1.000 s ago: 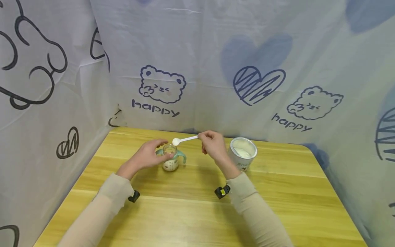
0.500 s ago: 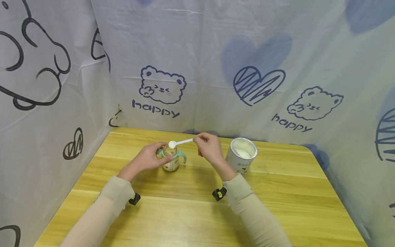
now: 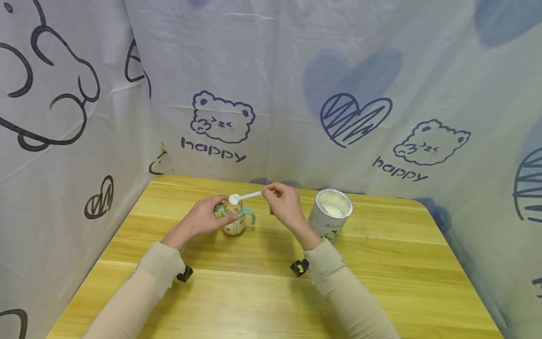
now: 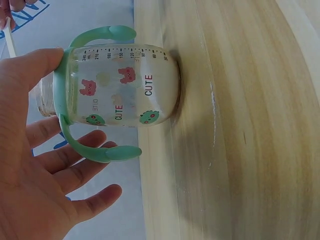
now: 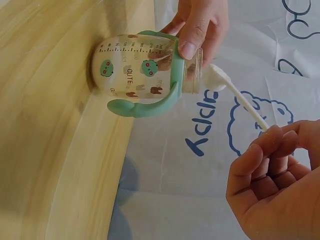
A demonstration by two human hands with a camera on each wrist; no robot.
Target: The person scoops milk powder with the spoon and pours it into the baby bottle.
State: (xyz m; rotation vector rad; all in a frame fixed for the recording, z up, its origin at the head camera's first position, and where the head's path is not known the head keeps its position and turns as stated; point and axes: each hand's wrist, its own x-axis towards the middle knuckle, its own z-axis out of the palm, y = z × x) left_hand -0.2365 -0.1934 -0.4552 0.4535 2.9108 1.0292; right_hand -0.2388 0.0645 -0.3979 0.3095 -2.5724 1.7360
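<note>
A clear baby bottle (image 4: 125, 85) with a green two-handled collar stands upright on the table, milky white in its lower part. My left hand (image 3: 204, 217) grips it at the collar, thumb (image 4: 42, 65) on the near side and fingers reaching behind; the other fingers spread loosely past one handle. My right hand (image 3: 284, 203) pinches the end of a white measuring scoop (image 5: 245, 104) between thumb and fingers. The scoop's bowl, heaped with white powder (image 5: 217, 77), hangs just above the bottle's open mouth (image 5: 195, 75), apart from the rim as far as I can see.
An open can of white powder (image 3: 332, 212) stands to the right, behind my right forearm. A patterned cloth (image 3: 279, 94) hangs along the back and sides of the wooden table (image 3: 254, 292). Black wrist cameras sit on both wrists.
My right hand has moved a little left, bringing the loaded scoop from beside the bottle to over its mouth. The left hand keeps its hold, and the bottle stays in place.
</note>
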